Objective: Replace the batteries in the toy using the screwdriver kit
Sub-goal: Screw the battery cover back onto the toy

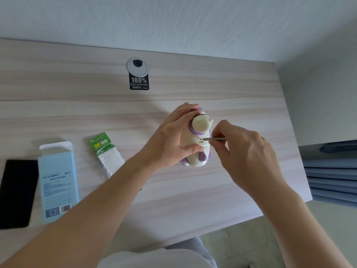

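Cream-and-purple toy [195, 141] right of centre over table [193, 202], gripped in left hand [170, 137]. Thin screwdriver [217, 139] pinched in right hand [245, 153], tip at toy's back panel. Battery pack [106, 151], blue box [58, 182] to left

Cream-and-purple toy [193, 139] mid-desk, thin silver screwdriver [218, 139] tip at its small slot, green battery pack [105, 149] lying well left
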Motion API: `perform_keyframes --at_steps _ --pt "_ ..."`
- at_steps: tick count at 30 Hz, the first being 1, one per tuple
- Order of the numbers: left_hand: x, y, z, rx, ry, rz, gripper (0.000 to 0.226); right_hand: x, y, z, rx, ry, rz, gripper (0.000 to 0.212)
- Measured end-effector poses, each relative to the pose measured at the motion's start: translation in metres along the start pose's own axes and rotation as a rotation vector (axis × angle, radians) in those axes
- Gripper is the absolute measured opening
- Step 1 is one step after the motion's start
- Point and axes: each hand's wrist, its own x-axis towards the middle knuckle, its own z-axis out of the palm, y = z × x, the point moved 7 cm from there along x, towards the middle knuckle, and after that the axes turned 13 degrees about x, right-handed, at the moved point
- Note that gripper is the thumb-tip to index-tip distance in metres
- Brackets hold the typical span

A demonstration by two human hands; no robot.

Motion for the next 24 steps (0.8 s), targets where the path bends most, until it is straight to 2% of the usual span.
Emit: perform_keyframes --at_steps 4,6,10,12,17,18,22,24 --pt "-0.001 0.0 -0.002 0.005 -0.004 -0.001 0.074 0.001 0.005 0.003 -0.092 0.116 0.012 0.04" --pt "-0.002 -0.001 -0.003 0.007 -0.012 -0.002 0.074 0.003 0.009 0.004 -0.096 0.092 0.048 0.045" --pt "-0.001 0.001 -0.002 0.011 0.001 0.015 0.074 0.0 0.001 0.002 0.045 0.005 -0.033 0.011" --pt "0.0 0.002 -0.001 0.005 0.007 0.013 0.074 -0.002 0.001 0.003 0.028 0.016 -0.061 0.009" --pt "-0.004 0.003 -0.004 0.012 0.002 0.002 0.073 0.0 0.016 0.006 -0.019 0.111 0.051 0.048" --pt "-0.004 0.003 -0.005 0.013 0.001 0.002 0.073 0.0 0.016 0.007 -0.019 0.106 0.052 0.049" --pt "-0.001 0.006 -0.007 0.02 0.012 0.016 0.072 -0.002 0.009 0.005 0.078 0.038 -0.017 0.014" --pt "0.0 0.007 -0.007 0.021 0.008 0.018 0.072 -0.003 0.007 0.004 0.042 0.062 -0.037 0.017"
